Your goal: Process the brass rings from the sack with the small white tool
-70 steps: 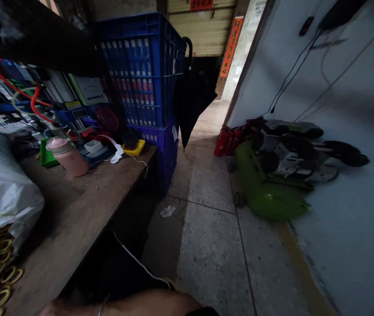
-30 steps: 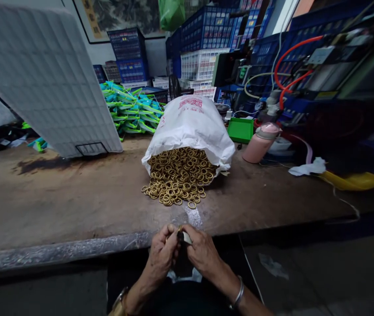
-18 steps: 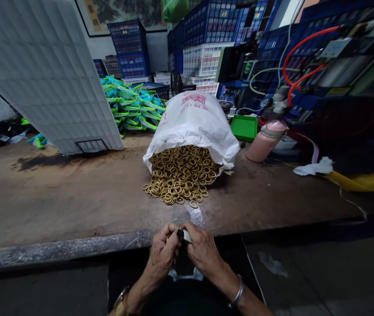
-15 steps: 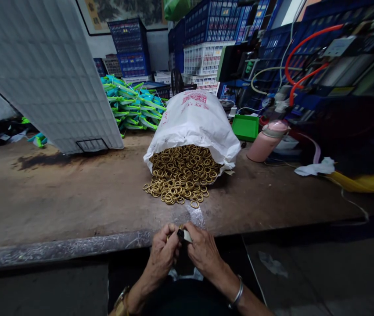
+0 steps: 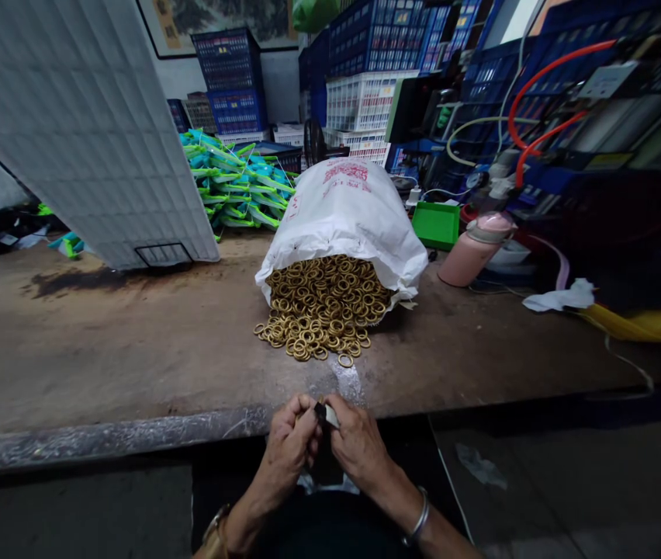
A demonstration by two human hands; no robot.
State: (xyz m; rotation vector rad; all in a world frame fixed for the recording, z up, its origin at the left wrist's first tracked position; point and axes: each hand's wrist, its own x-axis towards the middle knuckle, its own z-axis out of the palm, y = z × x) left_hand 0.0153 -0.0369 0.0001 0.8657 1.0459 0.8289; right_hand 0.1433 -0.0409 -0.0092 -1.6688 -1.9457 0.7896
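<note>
Just over the front edge of the table, my two hands meet, fingertips close together. My left hand is closed in a pinch, and a brass-coloured ring shows only in part between its fingers. Closed as well, my right hand grips a small black-and-white piece, whose dark end touches the left fingertips. Its exact kind is too small to make out. Beyond the hands, a pile of brass-coloured rings spills from the mouth of a white woven sack lying on its side.
The brown table has a worn front edge. A pale ribbed panel stands at the left, with green and blue plastic pieces heaped behind. Right of the sack are a green tray and a pink bottle. Crates are stacked behind.
The hands keep nearly the same place and grip, with only slight finger movement. The whole view has shifted a little; the sack and rings lie as before.
</note>
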